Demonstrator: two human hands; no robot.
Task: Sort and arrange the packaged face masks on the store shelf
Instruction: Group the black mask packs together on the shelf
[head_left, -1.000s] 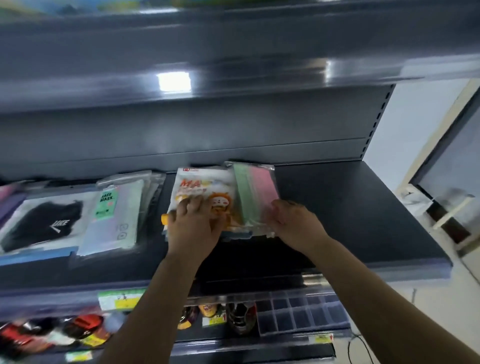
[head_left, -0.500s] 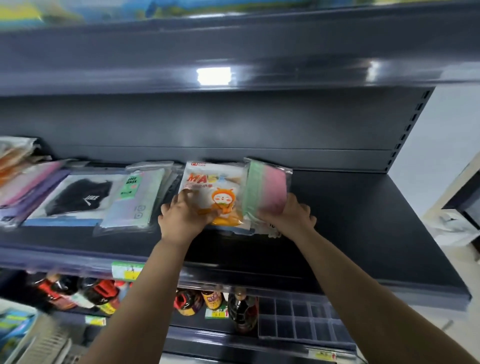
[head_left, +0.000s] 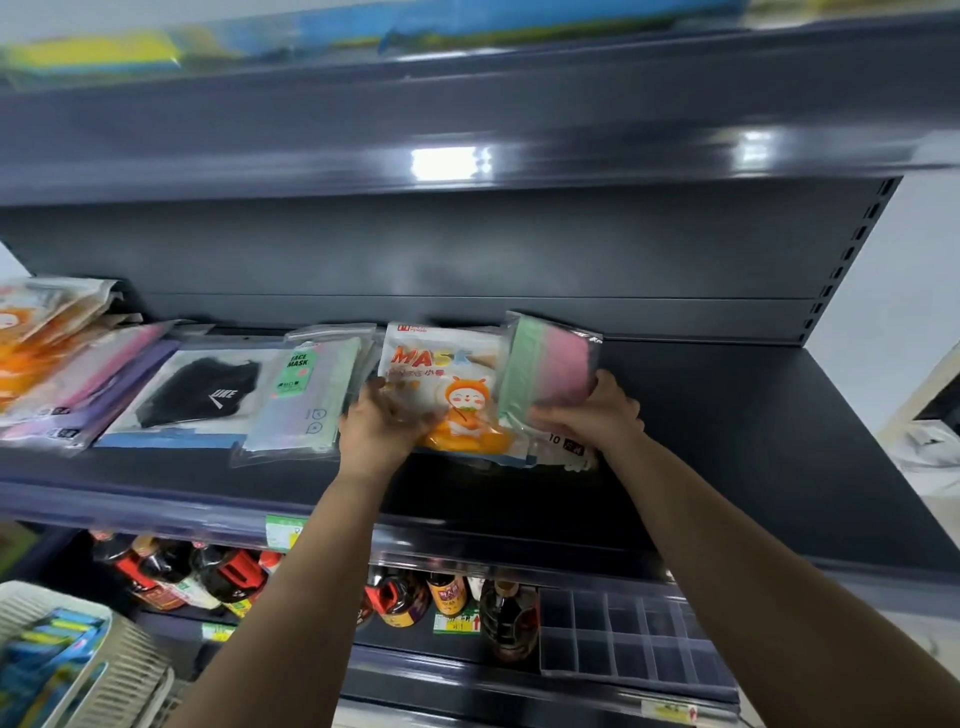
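Observation:
A white cartoon mask pack (head_left: 441, 374) printed "MASK" lies on the dark shelf (head_left: 753, 441), and my left hand (head_left: 382, 426) grips its lower left corner. My right hand (head_left: 597, 413) grips a clear pack of green and pink masks (head_left: 545, 364), tilted up on edge at the cartoon pack's right side. Under these two, other packs show at the bottom edge. Further left lie a pale green "FACE MASK" pack (head_left: 306, 395), a black mask pack (head_left: 197, 395), pink and purple packs (head_left: 93, 374), and orange packs (head_left: 36, 332).
The shelf to the right of my hands is bare dark metal. An upper shelf (head_left: 467, 104) overhangs closely. Below, sauce bottles (head_left: 447, 597) and a clear divider tray (head_left: 623, 634) fill the lower shelf. A white basket (head_left: 78, 665) with blue packs stands at the bottom left.
My right hand has lifted the green and pink pack from lying flat to standing on edge. The view has shifted left, showing more packs there.

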